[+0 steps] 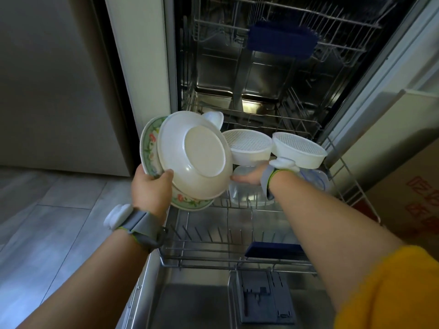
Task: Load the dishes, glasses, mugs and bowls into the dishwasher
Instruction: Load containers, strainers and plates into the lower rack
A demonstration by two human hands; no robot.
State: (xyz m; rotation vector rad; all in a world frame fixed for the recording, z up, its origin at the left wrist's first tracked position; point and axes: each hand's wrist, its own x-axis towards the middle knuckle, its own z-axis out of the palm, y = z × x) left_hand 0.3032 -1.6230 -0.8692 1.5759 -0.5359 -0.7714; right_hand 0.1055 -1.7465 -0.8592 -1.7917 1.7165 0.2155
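The left hand (152, 189) holds a white bowl (194, 155) and a flowered plate (149, 150) over the left side of the bottom rack (228, 255). The right hand (249, 178) reaches far in and touches a clear tub (247, 195); I cannot tell if it grips. This looks like loading the rack, and next the bowl needs a free slot.

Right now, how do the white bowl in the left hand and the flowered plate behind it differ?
The white bowl is plain; the flowered plate has a green rim with red flowers. The bowl is deep and shows its flat underside to the camera; the plate is shallower and mostly hidden behind the bowl, only its edge showing. Both are round, tilted, and held together by the left hand above the lower rack.
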